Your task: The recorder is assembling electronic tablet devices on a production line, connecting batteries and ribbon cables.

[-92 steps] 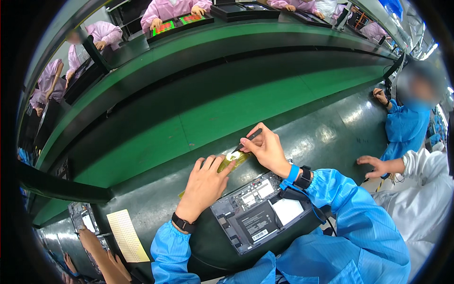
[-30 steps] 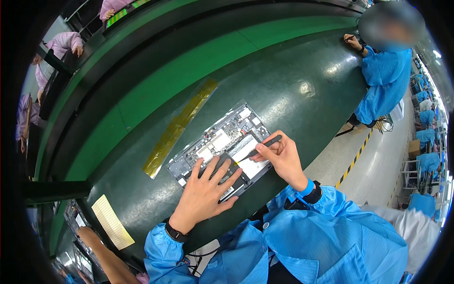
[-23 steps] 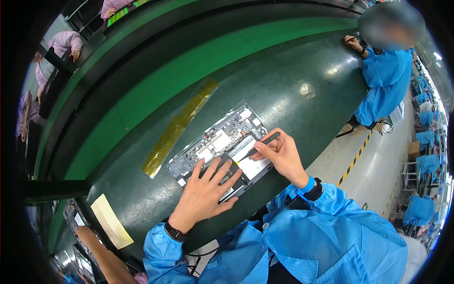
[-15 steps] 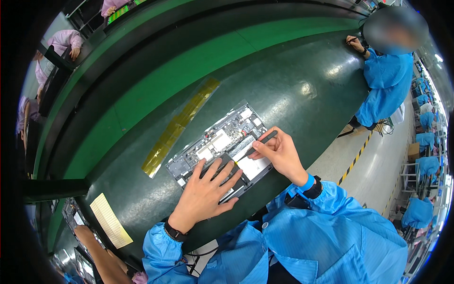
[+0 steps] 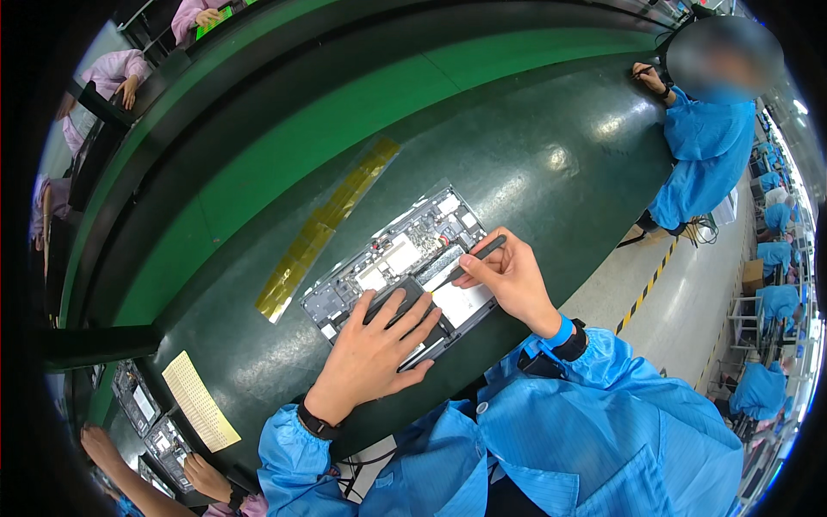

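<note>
1. The big green table runs right across, and everything here sits on it or beside it. Shiny spots of light show on its top.
2. A person in blue is at the far end of the table, on the right. One of their hands rests on the tabletop.
3. The laptop base lies flat and tilted on the table, right in front of the worker. Its cover is off, so you can see its chips, wires, a black block and a silvery white panel.
4. More laptop bases lie at the lower left, with another worker's hand beside one of them.
5. A long yellow strip, see-through and shiny, lies slanted on the table, just past the laptop base.
6. A pale yellow sheet with rows of little marks lies on the left, apart from the laptop base.
7. The left hand is spread out over the black block, palm down, with gaps between its fingers. It does not grip anything.
8. The right hand is over the panel side. Its thumb and fingers pinch together around a tool.
9. That thin black tool leans, its back end up to the right and its tip down toward the left fingers. The tip is too small to see well.
10. A black band goes around the left wrist, and a blue band around the right.
</note>
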Motion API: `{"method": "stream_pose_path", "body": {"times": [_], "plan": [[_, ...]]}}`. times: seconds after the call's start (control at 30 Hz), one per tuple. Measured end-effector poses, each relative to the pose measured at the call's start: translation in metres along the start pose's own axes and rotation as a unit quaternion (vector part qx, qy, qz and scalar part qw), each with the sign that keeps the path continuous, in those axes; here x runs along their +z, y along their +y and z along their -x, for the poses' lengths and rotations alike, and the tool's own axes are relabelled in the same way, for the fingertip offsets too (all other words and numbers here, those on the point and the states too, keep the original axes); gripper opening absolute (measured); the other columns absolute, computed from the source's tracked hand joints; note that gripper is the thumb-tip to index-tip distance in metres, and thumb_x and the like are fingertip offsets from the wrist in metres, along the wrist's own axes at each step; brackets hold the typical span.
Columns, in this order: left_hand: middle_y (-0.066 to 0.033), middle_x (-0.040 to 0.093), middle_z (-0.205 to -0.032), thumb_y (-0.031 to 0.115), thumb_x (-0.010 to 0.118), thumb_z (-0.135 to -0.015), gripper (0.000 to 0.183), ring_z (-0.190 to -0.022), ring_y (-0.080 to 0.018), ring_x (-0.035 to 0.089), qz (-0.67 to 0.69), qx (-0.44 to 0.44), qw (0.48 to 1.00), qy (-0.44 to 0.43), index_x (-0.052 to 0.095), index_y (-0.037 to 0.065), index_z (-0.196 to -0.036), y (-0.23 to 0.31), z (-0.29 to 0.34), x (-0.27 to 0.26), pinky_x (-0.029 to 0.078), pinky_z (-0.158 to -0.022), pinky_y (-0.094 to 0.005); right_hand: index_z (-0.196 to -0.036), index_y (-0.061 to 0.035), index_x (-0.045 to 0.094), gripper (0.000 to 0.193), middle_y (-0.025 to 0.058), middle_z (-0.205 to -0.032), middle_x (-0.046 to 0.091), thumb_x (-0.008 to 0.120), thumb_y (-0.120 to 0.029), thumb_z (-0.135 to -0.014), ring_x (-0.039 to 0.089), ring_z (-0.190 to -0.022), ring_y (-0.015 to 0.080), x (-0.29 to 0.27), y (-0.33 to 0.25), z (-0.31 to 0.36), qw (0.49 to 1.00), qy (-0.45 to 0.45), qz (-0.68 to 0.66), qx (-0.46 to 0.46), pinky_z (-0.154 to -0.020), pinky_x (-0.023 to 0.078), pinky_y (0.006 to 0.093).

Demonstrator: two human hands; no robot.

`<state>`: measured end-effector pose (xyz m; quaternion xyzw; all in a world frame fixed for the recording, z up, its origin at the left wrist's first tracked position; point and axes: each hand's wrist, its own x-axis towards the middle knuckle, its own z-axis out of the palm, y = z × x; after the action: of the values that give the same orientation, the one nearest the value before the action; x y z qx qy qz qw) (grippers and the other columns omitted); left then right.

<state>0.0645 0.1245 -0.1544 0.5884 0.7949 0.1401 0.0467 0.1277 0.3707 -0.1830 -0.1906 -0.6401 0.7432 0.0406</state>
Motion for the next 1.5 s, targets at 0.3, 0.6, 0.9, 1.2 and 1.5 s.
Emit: {"method": "stream_pose_path", "body": {"times": [0.3, 0.6, 0.9, 1.2, 1.5], "plan": [[-0.0072, 0.057, -0.145, 0.040, 0.070, -0.085, 0.060, -0.125, -0.0294, 0.056, 0.016, 0.006, 1.000, 0.004, 0.061, 0.012, -0.138, 0.003, -0.002, -0.001, 0.041, -0.109, -0.0526, -0.103, 0.0032, 0.050, 0.021, 0.0178, -0.087, 0.072, 0.069, -0.002, -0.097, 0.076, -0.081, 0.0221, 0.000, -0.001, 0.001, 1.000, 0.004, 0.010, -0.002, -0.070, 0.063, 0.0295], [-0.0093, 0.058, -0.142, 0.032, 0.065, -0.090, 0.056, -0.123, -0.0296, 0.056, 0.054, -0.007, 0.998, 0.013, 0.058, 0.010, -0.141, 0.001, -0.005, -0.008, 0.041, -0.108, -0.0491, -0.109, 0.0046, 0.056, 0.022, 0.0170, -0.091, 0.072, 0.070, -0.008, -0.098, 0.076, -0.081, 0.0233, -0.016, -0.062, -0.032, 0.994, 0.057, 0.016, -0.096, -0.075, 0.063, 0.0328], [-0.0093, 0.055, -0.147, 0.020, 0.067, -0.090, 0.053, -0.130, -0.0329, 0.051, -0.021, -0.142, 0.988, 0.055, 0.059, 0.012, -0.142, -0.092, -0.003, -0.057, 0.040, -0.109, -0.0466, -0.107, 0.0053, 0.062, 0.020, 0.0132, -0.096, 0.073, 0.071, -0.009, -0.097, 0.074, -0.086, 0.0202, 0.065, -0.061, -0.155, 0.984, -0.155, -0.009, -0.084, -0.078, 0.062, 0.0302], [-0.0116, 0.054, -0.146, 0.029, 0.066, -0.090, 0.048, -0.132, -0.0339, 0.049, -0.028, -0.168, 0.983, 0.067, 0.066, 0.014, -0.135, -0.120, 0.009, -0.035, 0.036, -0.113, -0.0471, -0.099, 0.0070, 0.061, 0.020, 0.0177, -0.090, 0.075, 0.073, -0.007, -0.094, 0.076, -0.083, 0.0215, 0.115, -0.010, -0.178, 0.988, -0.116, 0.076, -0.062, -0.072, 0.063, 0.0297], [-0.0110, 0.056, -0.136, 0.027, 0.067, -0.088, 0.048, -0.123, -0.0312, 0.051, -0.007, -0.176, 0.981, 0.076, 0.067, 0.014, -0.134, -0.124, 0.008, -0.040, 0.039, -0.110, -0.0452, -0.100, 0.0061, 0.060, 0.018, 0.0167, -0.088, 0.075, 0.073, -0.007, -0.095, 0.076, -0.082, 0.0197, 0.119, -0.010, -0.173, 0.986, -0.111, 0.079, -0.093, -0.073, 0.062, 0.0290]]}}
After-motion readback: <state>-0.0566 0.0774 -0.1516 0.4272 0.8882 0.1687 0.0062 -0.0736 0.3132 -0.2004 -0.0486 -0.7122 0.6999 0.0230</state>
